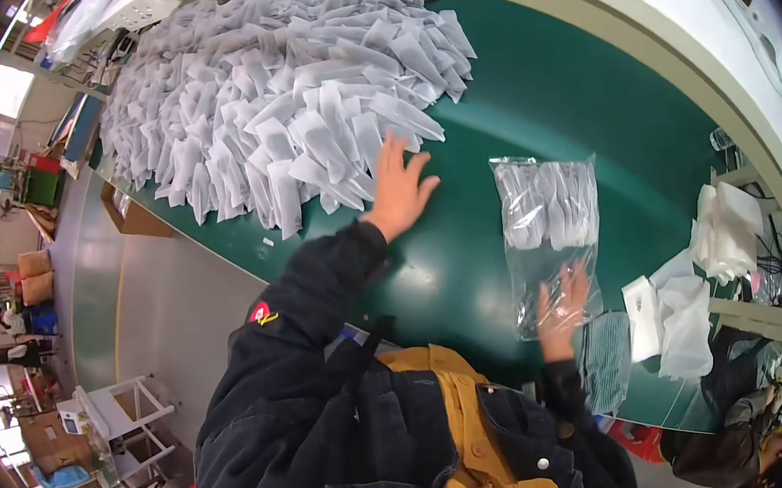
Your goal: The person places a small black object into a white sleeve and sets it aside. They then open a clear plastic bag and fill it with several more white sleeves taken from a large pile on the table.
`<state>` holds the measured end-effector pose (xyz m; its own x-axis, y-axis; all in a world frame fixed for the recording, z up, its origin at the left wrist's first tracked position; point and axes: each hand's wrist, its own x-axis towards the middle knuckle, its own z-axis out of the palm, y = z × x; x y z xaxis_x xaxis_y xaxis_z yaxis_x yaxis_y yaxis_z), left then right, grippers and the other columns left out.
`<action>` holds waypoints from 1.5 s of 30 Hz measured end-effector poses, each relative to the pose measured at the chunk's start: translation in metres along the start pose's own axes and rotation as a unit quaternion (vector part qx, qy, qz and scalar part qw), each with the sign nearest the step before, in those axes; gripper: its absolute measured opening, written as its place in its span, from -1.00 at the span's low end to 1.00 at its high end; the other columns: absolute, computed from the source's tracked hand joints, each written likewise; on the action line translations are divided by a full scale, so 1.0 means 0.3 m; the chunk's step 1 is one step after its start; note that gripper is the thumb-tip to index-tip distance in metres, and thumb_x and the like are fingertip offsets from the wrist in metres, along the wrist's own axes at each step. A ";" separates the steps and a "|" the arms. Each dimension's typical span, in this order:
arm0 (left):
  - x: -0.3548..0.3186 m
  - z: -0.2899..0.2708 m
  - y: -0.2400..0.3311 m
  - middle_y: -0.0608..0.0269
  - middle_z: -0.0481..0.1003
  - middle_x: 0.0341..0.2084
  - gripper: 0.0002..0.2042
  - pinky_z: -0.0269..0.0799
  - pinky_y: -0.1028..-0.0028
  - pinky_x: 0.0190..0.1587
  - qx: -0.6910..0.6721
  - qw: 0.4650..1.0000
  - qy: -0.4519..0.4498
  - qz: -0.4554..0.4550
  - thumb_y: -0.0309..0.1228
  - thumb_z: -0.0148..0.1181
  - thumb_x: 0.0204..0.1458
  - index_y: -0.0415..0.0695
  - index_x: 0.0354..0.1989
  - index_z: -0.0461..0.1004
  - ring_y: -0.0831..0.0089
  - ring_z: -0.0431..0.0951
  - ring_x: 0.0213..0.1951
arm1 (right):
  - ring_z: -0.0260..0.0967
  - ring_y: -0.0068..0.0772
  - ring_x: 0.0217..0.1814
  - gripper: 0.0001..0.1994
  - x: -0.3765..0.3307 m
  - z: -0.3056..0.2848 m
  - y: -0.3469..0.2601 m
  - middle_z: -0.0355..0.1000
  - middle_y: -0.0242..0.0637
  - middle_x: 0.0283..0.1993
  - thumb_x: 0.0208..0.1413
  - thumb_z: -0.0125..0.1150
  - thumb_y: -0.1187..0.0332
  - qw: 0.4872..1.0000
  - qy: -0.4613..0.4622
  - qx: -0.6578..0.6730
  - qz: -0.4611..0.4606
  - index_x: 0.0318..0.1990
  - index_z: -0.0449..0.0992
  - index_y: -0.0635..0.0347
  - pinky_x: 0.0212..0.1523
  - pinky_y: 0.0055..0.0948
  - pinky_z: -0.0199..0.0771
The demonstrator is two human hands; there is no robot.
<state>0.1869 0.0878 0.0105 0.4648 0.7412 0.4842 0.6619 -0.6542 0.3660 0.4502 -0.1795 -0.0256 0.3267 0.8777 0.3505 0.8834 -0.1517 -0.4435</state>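
Note:
My left hand (397, 188) is open, fingers spread, at the near edge of a big heap of small white translucent sleeves (296, 91). Its fingertips reach the nearest sleeves, and it grips none that I can see. To the right, a clear plastic bag (522, 277) lies flat on the green table. Rows of white sleeves (549, 207) fill the far half of the bag. My right hand (564, 309) rests with fingers apart at the bag's near half. Whether it is inside the bag or on top of it, I cannot tell.
Right of the bag lie a grey striped cloth-like piece (607, 364), a white packet (644, 319) and crumpled white bags (685, 326). Farther right, a white bundle (727, 230) sits by the table's frame. A curved beige rail (615, 6) bounds the far side. Another person (746, 440) is at lower right.

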 end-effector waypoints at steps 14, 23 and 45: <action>-0.084 0.019 -0.284 0.03 0.21 0.32 -0.51 -0.13 -0.12 0.40 -0.027 0.953 -0.237 0.188 0.05 0.16 0.10 0.02 0.10 0.49 0.01 0.04 0.42 | 0.38 -0.20 -0.17 -0.79 0.024 -0.276 -0.288 0.41 -0.13 -0.19 0.17 0.11 0.60 0.989 0.110 0.034 0.094 -0.05 0.51 0.32 -0.20 -0.35 0.40; -0.325 -0.339 -0.365 0.10 0.23 0.31 -0.56 -0.03 -0.02 0.39 0.004 0.887 -0.311 0.341 -0.25 0.30 -0.02 -0.07 0.06 0.47 0.05 0.08 0.40 | 0.46 -0.01 -0.08 -0.72 0.388 0.291 -0.658 0.44 -0.13 -0.12 0.09 0.10 0.64 0.955 -0.113 0.229 -0.152 -0.06 0.54 0.17 -0.17 -0.25 0.51; -0.558 -0.255 -0.116 0.03 0.42 -0.15 -0.62 0.35 0.15 0.03 -0.294 0.901 -0.316 -0.035 -0.41 0.29 -0.03 -0.19 -0.02 0.39 0.03 0.47 -0.11 | 0.46 -0.09 -0.30 -0.75 0.370 0.358 -0.492 0.42 -0.09 -0.30 0.01 0.16 0.62 0.976 -0.135 0.151 -0.075 -0.12 0.52 0.28 -0.29 -0.28 0.47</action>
<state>0.0411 -0.0250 -0.0225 0.7992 0.5999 -0.0382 0.3636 -0.4318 0.8255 0.3199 -0.0110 -0.0098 0.0652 0.9739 0.2173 0.7610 0.0924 -0.6422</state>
